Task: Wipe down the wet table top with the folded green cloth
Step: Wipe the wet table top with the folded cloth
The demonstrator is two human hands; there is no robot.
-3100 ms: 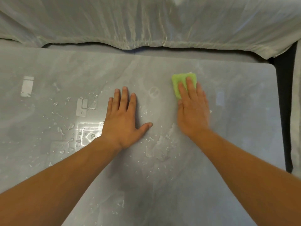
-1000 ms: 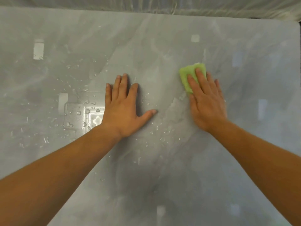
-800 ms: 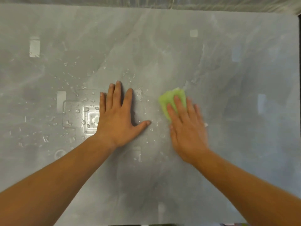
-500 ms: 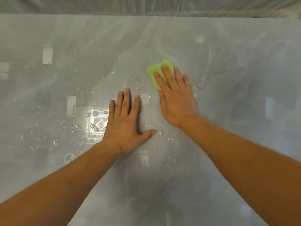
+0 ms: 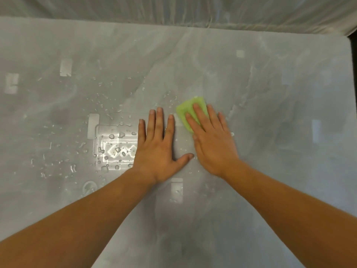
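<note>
Grey marbled worktop, glossy, with ceiling lights reflected in it. Water drops scattered over the left-centre area; the right side looks smeared rather than beaded. Folded green cloth near the middle, pinned flat under the fingers of the right hand; grip: flat palm pressing down on the cloth, not closed around it. Left hand just beside it, spread flat on bare worktop, holding nothing. Pale draped sheet along the far edge.

Pale draped sheeting hangs behind, with a dark gap at far right.
</note>
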